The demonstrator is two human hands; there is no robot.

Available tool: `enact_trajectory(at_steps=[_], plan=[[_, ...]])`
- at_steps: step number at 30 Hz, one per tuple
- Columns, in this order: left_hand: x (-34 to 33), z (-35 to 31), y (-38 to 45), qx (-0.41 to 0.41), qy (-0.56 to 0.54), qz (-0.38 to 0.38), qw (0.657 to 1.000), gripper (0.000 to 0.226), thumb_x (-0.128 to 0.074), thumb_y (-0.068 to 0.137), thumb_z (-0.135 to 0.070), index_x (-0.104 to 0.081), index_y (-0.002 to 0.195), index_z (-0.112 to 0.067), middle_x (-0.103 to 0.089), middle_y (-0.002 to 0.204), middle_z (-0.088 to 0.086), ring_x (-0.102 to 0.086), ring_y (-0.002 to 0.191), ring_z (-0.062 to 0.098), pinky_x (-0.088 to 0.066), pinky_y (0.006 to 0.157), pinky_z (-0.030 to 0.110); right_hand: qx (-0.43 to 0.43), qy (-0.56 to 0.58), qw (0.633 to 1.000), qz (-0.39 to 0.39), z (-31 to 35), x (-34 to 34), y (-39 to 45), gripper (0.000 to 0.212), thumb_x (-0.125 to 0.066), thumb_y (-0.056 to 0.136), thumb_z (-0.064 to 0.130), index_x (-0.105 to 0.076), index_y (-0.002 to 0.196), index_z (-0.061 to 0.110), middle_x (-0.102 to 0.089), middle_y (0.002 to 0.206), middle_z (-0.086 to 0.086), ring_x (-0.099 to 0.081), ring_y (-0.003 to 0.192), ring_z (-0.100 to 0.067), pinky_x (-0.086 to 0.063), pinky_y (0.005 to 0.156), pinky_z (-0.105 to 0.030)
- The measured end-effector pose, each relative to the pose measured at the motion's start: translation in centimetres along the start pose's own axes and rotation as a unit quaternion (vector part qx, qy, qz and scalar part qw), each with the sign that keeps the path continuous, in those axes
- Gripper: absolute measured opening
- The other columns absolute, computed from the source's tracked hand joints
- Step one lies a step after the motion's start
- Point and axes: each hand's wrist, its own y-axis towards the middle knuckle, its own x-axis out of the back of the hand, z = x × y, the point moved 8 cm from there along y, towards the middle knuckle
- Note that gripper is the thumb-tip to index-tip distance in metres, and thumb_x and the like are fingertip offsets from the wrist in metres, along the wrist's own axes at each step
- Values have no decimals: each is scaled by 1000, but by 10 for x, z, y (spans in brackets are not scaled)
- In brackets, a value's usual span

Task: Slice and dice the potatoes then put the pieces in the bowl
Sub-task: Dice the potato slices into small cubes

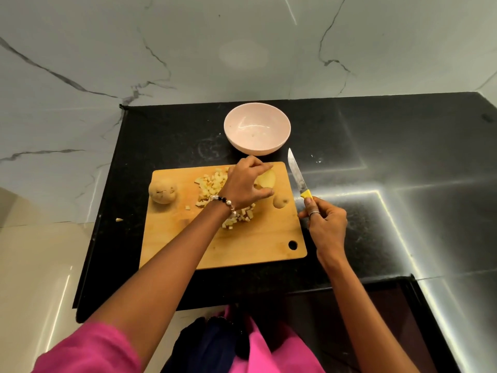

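Nearest, bottom edge of frame: pink sleeve (pixel 88 348) at lower left, pink and dark cloth at bottom centre. Wooden cutting board (pixel 258 246) at centre on black countertop (pixel 376 211). Right hand (pixel 325 224) just off board's right edge, fingers curled round yellow handle of knife (pixel 298 176), blade pointing up-frame, clear of the board. Ring on one finger. Left hand (pixel 246 184) reaching across board, beaded bracelet (pixel 226 204) at wrist, fingers curled over a cut potato piece (pixel 266 179) near board's upper right; grasping it, thumb and fingertips on its edges. Small potato end (pixel 280 201) lying just below that hand. Diced potato (pixel 212 184) heaped mid-board, partly hidden by wrist. Whole potato (pixel 163 193) at board's left edge. One stray piece (pixel 119 219) on countertop, left of board. Beyond board, upper centre: pale pink bowl (pixel 257 131), nothing seen inside. Farthest: marble wall (pixel 188 49).
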Motion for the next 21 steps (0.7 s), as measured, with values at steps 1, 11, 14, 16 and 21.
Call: enact_trajectory(at_steps=[1, 11, 14, 16, 21], plan=[[7, 2, -6, 17, -54, -31, 998, 64, -76, 75, -33, -54, 133, -16, -51, 116, 3, -48, 101, 13, -42, 81, 19, -2, 6, 1000, 2, 0, -2, -1, 29, -57, 94, 27, -70, 70, 19, -66, 61, -4, -47, 52, -20, -45, 54, -42], [5, 28, -110, 205, -321, -92, 920, 69, -87, 60, -13, -61, 123, -25, -61, 115, 1, -59, 106, 15, -49, 90, 22, -33, 31, 999, 19, -1, -20, -27, 19, -59, 94, 26, -72, 81, 26, -68, 64, -4, -43, 47, -15, -40, 49, -32], [-1, 28, -132, 224, -303, -93, 922, 67, -88, 58, -14, -63, 118, -31, -69, 101, -2, -67, 93, 21, -55, 84, 38, -28, 12, 999, 23, -2, -24, -39, 22, -59, 93, 30, -73, 76, 26, -67, 63, -3, -43, 49, -16, -40, 52, -34], [0, 26, -141, 233, -287, -97, 924, 68, -88, 58, -15, -63, 118, -34, -72, 96, -4, -68, 87, 17, -56, 82, 36, -20, -8, 999, 26, -1, -26, -48, 27, -60, 92, 31, -72, 70, 21, -67, 62, -2, -41, 50, -13, -37, 53, -32], [3, 18, -150, 217, -269, -71, 936, 68, -78, 68, -4, -59, 119, -45, -68, 108, -13, -66, 82, 7, -56, 80, 27, -14, -10, 999, 29, -1, -27, -67, 27, -61, 92, 29, -71, 69, 18, -66, 61, -3, -38, 49, -15, -35, 52, -33]])
